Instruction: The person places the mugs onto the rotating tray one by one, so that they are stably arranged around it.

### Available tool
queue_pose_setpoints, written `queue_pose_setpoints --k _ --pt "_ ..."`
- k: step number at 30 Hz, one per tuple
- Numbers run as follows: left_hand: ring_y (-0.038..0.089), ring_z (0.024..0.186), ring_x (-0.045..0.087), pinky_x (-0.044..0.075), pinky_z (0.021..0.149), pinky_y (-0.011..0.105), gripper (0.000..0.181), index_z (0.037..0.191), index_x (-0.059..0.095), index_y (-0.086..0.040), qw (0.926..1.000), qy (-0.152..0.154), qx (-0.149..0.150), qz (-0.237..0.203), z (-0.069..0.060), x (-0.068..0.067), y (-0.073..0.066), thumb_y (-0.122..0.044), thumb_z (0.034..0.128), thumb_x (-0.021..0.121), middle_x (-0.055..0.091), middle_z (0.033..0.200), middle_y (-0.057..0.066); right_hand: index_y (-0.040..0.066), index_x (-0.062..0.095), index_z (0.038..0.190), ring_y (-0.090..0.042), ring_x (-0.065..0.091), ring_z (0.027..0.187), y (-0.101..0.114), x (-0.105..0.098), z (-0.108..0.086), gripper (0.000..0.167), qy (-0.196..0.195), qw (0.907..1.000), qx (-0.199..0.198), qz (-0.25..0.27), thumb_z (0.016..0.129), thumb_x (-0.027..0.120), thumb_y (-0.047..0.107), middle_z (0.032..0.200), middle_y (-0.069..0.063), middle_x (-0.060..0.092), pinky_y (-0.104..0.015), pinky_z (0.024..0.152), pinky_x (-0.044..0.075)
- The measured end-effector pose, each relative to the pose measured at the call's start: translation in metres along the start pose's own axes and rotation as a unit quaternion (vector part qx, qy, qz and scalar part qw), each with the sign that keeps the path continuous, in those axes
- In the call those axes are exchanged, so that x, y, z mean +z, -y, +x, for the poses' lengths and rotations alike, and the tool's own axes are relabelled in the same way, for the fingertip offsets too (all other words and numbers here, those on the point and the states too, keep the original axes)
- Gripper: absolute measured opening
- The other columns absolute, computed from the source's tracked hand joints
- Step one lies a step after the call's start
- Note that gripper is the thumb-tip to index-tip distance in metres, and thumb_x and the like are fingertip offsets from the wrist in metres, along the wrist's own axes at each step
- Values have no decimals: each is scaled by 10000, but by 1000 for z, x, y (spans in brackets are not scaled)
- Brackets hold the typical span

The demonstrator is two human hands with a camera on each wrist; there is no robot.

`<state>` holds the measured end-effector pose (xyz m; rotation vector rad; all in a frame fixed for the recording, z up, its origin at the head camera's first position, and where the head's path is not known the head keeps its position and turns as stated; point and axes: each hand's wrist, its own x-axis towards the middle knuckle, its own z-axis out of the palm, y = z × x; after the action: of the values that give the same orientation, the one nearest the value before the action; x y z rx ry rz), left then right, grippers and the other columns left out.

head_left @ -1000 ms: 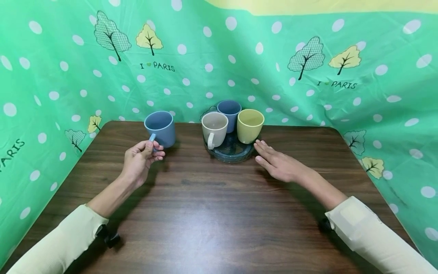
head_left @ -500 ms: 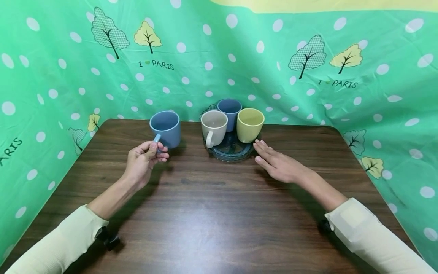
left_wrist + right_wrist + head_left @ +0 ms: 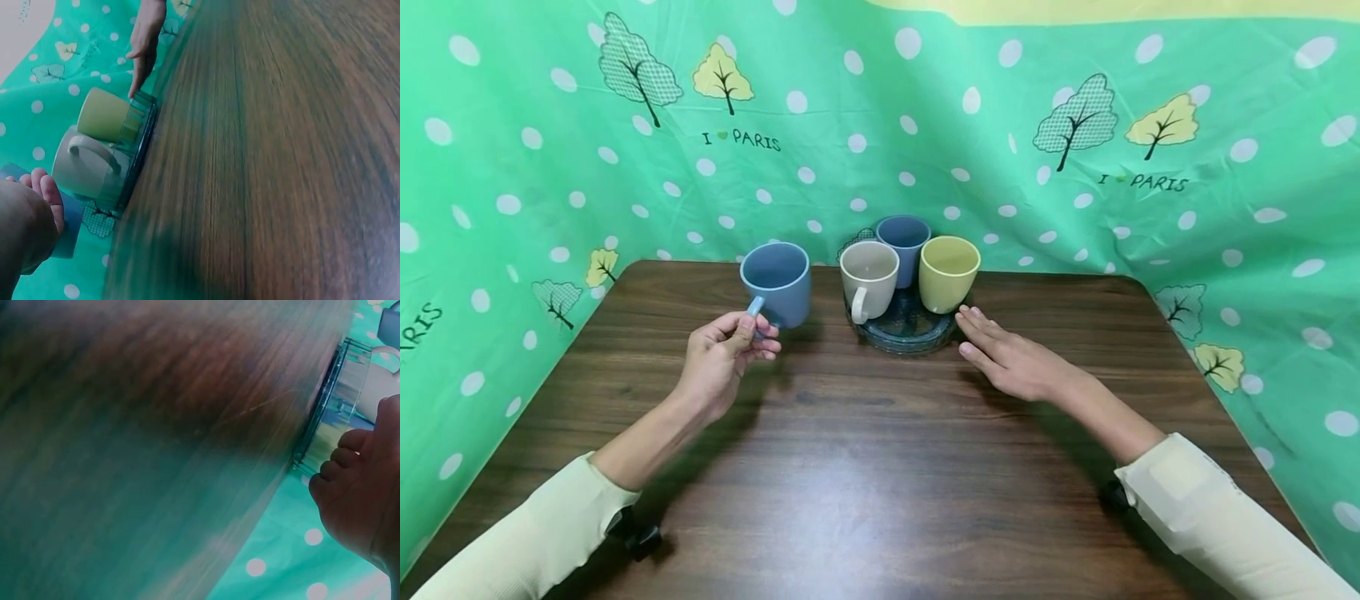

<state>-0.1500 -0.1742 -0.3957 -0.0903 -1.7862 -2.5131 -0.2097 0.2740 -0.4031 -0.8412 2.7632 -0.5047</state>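
Note:
My left hand pinches the handle of a blue mug, which is upright and looks lifted a little off the table, left of a round clear glass tray. In the tray stand a whitish mug with its handle toward me, a yellow cup and, behind them, a second blue cup. The fingers of my right hand are straight, with their tips at the tray's right rim beside the yellow cup. In the left wrist view, the left hand partly hides the held blue mug.
The brown wooden table spreads in front of both arms. A green polka-dot cloth with printed trees hangs behind the table and along both sides. The tray sits near the table's back edge.
My left hand has carried the blue mug to the right, closer to the tray. The right hand and the tray with its cups have stayed in place.

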Motion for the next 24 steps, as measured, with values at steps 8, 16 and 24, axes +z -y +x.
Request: queue_pose_setpoints --k 8,16,24 --pt "131 823 802 703 818 293 279 1035 774 -68 9998 152 -32 111 -8 8 -1 -170 1187 564 803 946 18 44 255 1787 -438 149 1766 4 0 -3 697 -49 10000 -49 -29 1244 367 468 1891 -197 163 -683 1408 230" --pt "128 826 804 707 832 303 277 1013 775 -86 9995 313 30 73 -15 12 -5 -163 1185 572 806 956 24 50 246 1788 -436 142 1767 3 -1 -2 697 -23 10000 -18 -95 1245 359 472 1892 -195 156 -670 1415 223" --pt "121 831 808 702 819 290 274 1007 782 -111 9987 491 17 153 -24 15 -7 -167 1184 580 813 965 13 49 238 1789 -426 137 1769 5 -4 1 718 18 9999 43 -132 1242 348 501 1895 -188 149 -670 1415 224"
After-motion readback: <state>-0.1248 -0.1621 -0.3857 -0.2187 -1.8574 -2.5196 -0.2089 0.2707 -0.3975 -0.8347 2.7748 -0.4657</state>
